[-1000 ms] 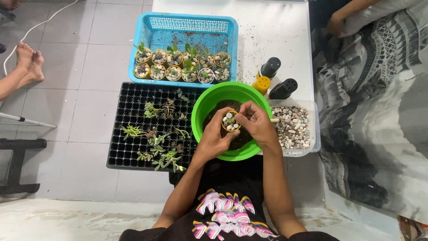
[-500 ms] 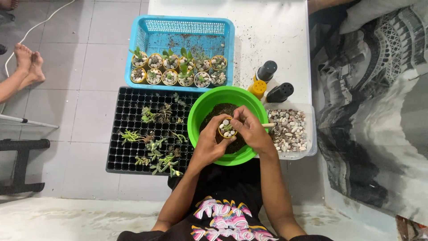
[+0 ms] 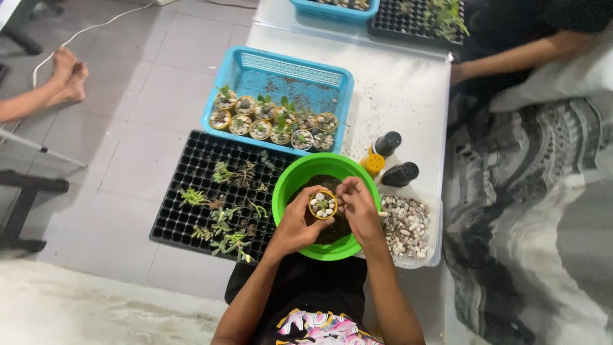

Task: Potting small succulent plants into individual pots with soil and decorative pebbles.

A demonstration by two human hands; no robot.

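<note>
My left hand (image 3: 295, 225) holds a small yellow pot (image 3: 322, 205) with a tiny succulent and white pebbles on top, above a green bowl (image 3: 300, 175) of dark soil. My right hand (image 3: 359, 211) rests its fingertips on the pot's right rim, pinched as if on a pebble; I cannot tell what is between them. Both hands hover over the soil.
A blue basket (image 3: 281, 70) behind the bowl holds several potted succulents. A black seedling tray (image 3: 185, 191) with loose cuttings lies to the left. A clear tub of pebbles (image 3: 408, 227) and dark bottles (image 3: 400, 174) sit right. Another person's arm (image 3: 511, 57) and feet (image 3: 67, 73) are nearby.
The camera has tilted up and back, showing more of the far table. My hands stay on the pot over the bowl, the pot slightly lower and more level.
</note>
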